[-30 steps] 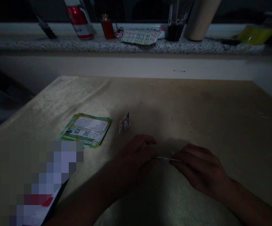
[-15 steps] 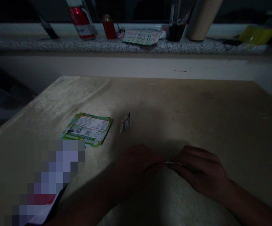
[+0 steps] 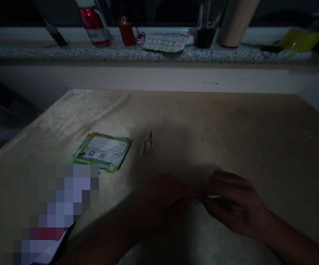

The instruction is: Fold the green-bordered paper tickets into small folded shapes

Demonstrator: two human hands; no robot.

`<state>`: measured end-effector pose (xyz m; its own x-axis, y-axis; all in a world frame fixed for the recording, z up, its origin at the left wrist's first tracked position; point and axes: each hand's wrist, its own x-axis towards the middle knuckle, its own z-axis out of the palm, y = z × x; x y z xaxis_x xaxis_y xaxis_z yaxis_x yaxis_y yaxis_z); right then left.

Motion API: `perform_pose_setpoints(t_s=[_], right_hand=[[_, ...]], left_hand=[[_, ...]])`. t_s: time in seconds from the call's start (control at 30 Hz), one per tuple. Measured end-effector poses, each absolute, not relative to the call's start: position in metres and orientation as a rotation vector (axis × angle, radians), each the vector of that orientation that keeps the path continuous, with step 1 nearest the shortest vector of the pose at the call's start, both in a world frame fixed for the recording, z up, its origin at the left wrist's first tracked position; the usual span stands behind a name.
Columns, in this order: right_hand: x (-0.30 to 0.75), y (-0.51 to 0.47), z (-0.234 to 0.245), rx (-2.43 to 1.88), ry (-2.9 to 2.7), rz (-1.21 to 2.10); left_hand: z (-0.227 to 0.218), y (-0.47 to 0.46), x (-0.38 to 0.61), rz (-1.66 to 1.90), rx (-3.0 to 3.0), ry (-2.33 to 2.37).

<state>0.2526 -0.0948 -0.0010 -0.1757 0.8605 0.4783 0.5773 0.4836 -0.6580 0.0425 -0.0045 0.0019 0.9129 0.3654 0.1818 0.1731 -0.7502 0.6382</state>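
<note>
My left hand (image 3: 166,200) and my right hand (image 3: 235,202) meet low over the table, fingertips nearly touching. Both are closed in a pinch on a thin pale flat piece (image 3: 213,196), seen almost edge-on; it looks like paper, but dim light hides its face. Beyond my left hand stands a small folded printed paper piece (image 3: 146,144), propped upright on the table. To its left lies a small stack of green printed cards or leaflets (image 3: 104,151), with white text panels and square codes on the top one.
The tabletop (image 3: 258,136) ends at a wall below a granite sill (image 3: 121,55). On the sill are a red and silver can (image 3: 95,27), a small red bottle (image 3: 126,33), a crumpled printed wrapper (image 3: 163,42), a glass of dark drink (image 3: 205,35) and a tall beige cylinder (image 3: 238,24). Pixelation covers the lower left.
The pale piece has tilted slightly, showing more of itself between my right fingers. My left hand has shifted a little toward the right and down. The paper piece and cards are still.
</note>
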Motion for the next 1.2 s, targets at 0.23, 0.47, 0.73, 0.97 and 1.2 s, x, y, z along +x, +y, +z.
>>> perform_pose_setpoints(t_s=[0.23, 0.47, 0.73, 0.97, 1.2], right_hand=[[0.253, -0.096, -0.002, -1.295, -1.819, 0.393], [0.253, -0.094, -0.006, -1.318, -1.716, 0.525], [0.255, -0.097, -0.005, -1.348, -1.64, 0.658], [0.255, -0.098, -0.001, -1.352, -1.648, 0.555], [0.252, -0.098, -0.002, -1.413, -1.57, 0.619]], left_hand=[[0.001, -0.001, 0.045, 0.422, 2.39, 0.444], [0.0, 0.004, 0.043, 0.431, 2.256, 0.477], [0.002, 0.006, 0.044, 0.401, 2.092, 0.521], [0.004, 0.009, 0.047, 0.28, 1.793, 0.667], [0.007, 0.01, 0.045, 0.215, 1.791, 0.682]])
